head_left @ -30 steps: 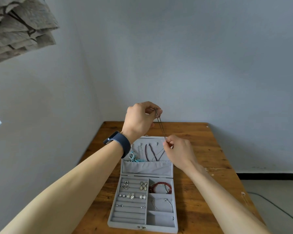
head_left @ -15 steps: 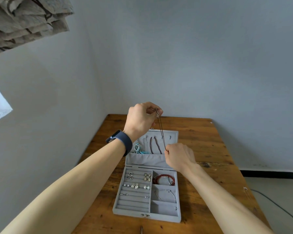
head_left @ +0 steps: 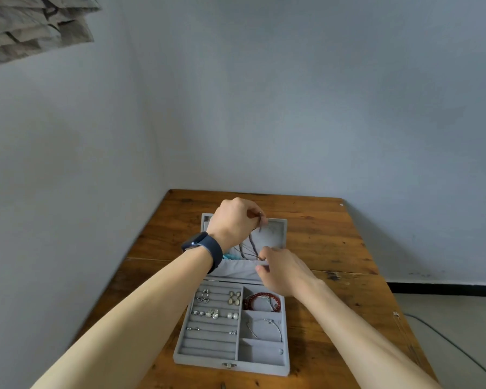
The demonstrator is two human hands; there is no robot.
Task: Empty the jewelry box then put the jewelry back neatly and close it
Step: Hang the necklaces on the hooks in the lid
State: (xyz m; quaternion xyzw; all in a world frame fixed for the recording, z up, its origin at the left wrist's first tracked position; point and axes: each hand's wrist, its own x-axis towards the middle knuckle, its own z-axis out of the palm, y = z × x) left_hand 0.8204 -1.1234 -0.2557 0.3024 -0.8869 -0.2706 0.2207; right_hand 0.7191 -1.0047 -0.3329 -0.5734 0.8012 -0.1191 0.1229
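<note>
Necklace: a thin dark necklace (head_left: 252, 242) hangs in front of the raised lid's inner face, stretched between both hands; its links are too fine to make out.
Left hand: the left hand (head_left: 237, 223) is curled, thumb and fingers pinching the necklace's top end near the lid's upper edge; the clasp there is only a glint.
Right hand: the right hand (head_left: 282, 272) is lower, its fingertips pinching the necklace's bottom end at the rim of the lid pocket; the pinch itself is small and partly covered by the fingers.
Lid: the lid (head_left: 275, 234) stands open, its left part hidden behind the left hand and wrist.
Lid pocket: the grey lid pocket (head_left: 237, 269) holds more dark strands and a turquoise piece (head_left: 231, 256), mostly concealed by the smartwatch (head_left: 205, 247).
Jewelry box: the grey velvet jewelry box (head_left: 208, 357) lies on the table with its metal latch (head_left: 228, 365) at the near edge.
Left section: earrings (head_left: 212, 313) sit in pairs across the upper ring rolls; the shapes are hard to read.
Right section: a red bead bracelet (head_left: 261, 300) lies in the far compartment, its upper part covered by the right hand; a silver bangle (head_left: 264, 327) lies in the middle one; a tiny stud (head_left: 281, 352) lies in the near one.
Table: the wooden table (head_left: 334, 248) is cut off at the bottom by the frame.
Surroundings: a crumpled grey fabric (head_left: 34, 26) is cropped in the upper left corner; a cable (head_left: 446, 341) runs along the floor on the right.
</note>
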